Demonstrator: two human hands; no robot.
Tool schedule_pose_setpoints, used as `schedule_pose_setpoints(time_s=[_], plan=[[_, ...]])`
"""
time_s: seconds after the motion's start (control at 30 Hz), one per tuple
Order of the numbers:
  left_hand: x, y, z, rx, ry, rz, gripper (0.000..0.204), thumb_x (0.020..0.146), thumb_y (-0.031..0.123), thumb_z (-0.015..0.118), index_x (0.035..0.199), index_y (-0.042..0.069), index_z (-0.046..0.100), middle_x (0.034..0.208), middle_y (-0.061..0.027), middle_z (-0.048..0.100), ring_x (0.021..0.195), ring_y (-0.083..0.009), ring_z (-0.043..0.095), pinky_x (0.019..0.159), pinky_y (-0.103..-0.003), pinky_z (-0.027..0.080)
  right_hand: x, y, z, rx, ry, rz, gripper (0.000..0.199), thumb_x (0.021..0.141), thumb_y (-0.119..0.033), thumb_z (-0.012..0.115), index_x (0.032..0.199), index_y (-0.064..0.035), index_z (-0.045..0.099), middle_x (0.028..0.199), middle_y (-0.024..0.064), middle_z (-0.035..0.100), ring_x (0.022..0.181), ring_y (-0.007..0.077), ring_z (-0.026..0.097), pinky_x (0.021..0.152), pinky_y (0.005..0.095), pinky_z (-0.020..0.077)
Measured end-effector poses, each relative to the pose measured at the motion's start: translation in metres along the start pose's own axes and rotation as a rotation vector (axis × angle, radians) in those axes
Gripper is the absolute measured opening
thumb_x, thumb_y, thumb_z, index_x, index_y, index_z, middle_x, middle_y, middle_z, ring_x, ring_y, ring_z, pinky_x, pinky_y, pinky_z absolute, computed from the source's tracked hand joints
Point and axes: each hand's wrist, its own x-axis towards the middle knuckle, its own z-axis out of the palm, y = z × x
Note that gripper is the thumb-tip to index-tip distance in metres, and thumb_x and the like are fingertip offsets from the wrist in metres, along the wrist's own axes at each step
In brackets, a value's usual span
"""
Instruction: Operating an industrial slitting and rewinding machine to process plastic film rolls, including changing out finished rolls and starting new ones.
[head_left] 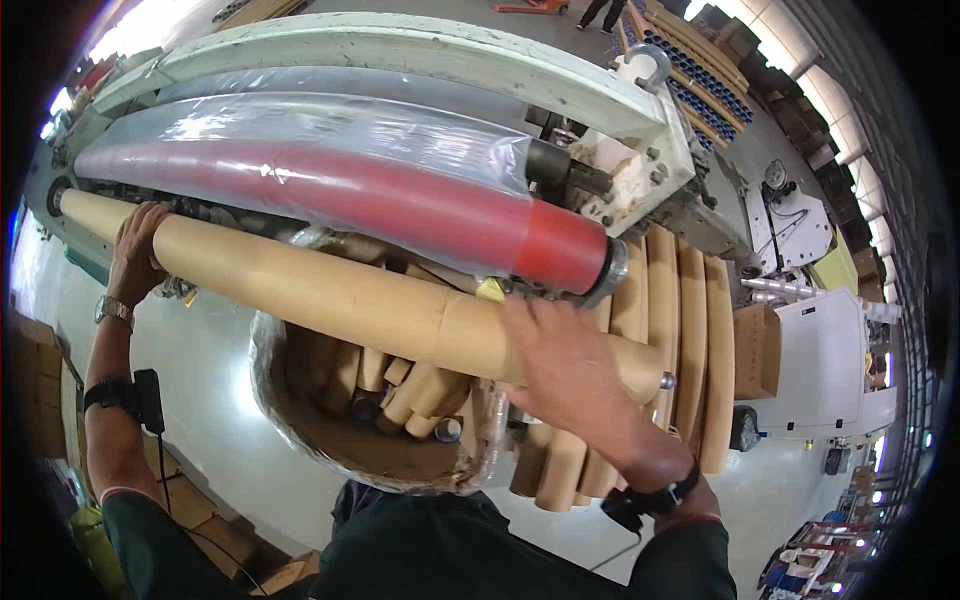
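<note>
Factory floor: winding machine [420,60], cardboard tubes [690,330].

Red roller [400,195] under clear film; short cardboard tubes [400,385] in a wrapped bin [300,420]; stacked tubes [690,330] alongside

Red roller [400,200] close above cardboard tube [330,285], bin of cores [400,400] beneath, open floor [210,400] left

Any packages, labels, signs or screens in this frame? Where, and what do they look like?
Brown cardboard box: right of the stacked tubes, squarish, plain.
Stacked brown cardboard boxes: far left edge, on the floor.
Flat brown cardboard pieces: bottom left floor, near the left arm.
Small yellow tag: beside the red roller, above the long cardboard tube; too small to tell more.
No signs or screens can be made out.
</note>
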Motion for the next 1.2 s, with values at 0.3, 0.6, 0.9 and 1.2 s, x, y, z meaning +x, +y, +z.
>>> schedule_pose_setpoints(time_s=[0.3, 0.6, 0.9, 1.2], plan=[[-0.033, -0.196, 0.043, 0.024, 0.071, -0.042, 0.065, 0.061, -0.001, 0.071, 0.122, 0.002, 0.048, 0.126, -0.0151, 0.049, 0.126, -0.0358, 0.039, 0.103, -0.045, 0.034, 0.118, -0.129, 0.018, -0.098, 0.14, -0.045, 0.069, 0.061, -0.03, 0.079, 0.115, -0.0045, 0.047, 0.091, 0.0096, 0.052, 0.086, 0.0269, 0.054, 0.078, 0.0385, 0.0433], [-0.048, -0.201, 0.036, -0.201, 0.217, -0.089, 0.077, 0.05, 0.006, 0.08, 0.121, 0.012, 0.052, 0.124, -0.0103, 0.051, 0.123, -0.0292, 0.042, 0.103, -0.044, 0.032, 0.186, -0.25, 0.023, -0.148, 0.193, 0.113, 0.09, 0.058, -0.037, 0.082, 0.13, -0.0038, 0.041, 0.124, 0.0143, 0.047, 0.114, 0.0319, 0.046, 0.099, 0.0437, 0.0344], [-0.07, -0.26, 0.034, -0.576, 0.274, 0.006, 0.079, 0.055, 0.031, 0.082, 0.125, 0.017, 0.05, 0.13, -0.0106, 0.047, 0.127, -0.0305, 0.037, 0.108, -0.054, 0.02, 0.379, -0.45, 0.032, -0.001, 0.106, -0.022, 0.084, 0.066, -0.038, 0.077, 0.133, -0.0044, 0.038, 0.124, 0.0147, 0.048, 0.115, 0.0305, 0.047, 0.099, 0.041, 0.0363], [-0.149, -0.491, 0.061, -0.957, 0.453, -0.335, 0.049, 0.068, 0.007, 0.074, 0.114, 0.007, 0.057, 0.12, -0.0142, 0.056, 0.11, -0.0323, 0.055, 0.093, -0.04, 0.044, 0.528, -0.577, 0.04, 0.166, 0.131, -0.17, 0.079, 0.07, -0.037, 0.072, 0.131, 0.0019, 0.039, 0.122, 0.0191, 0.05, 0.11, 0.0367, 0.048, 0.094, 0.0449, 0.0367]])
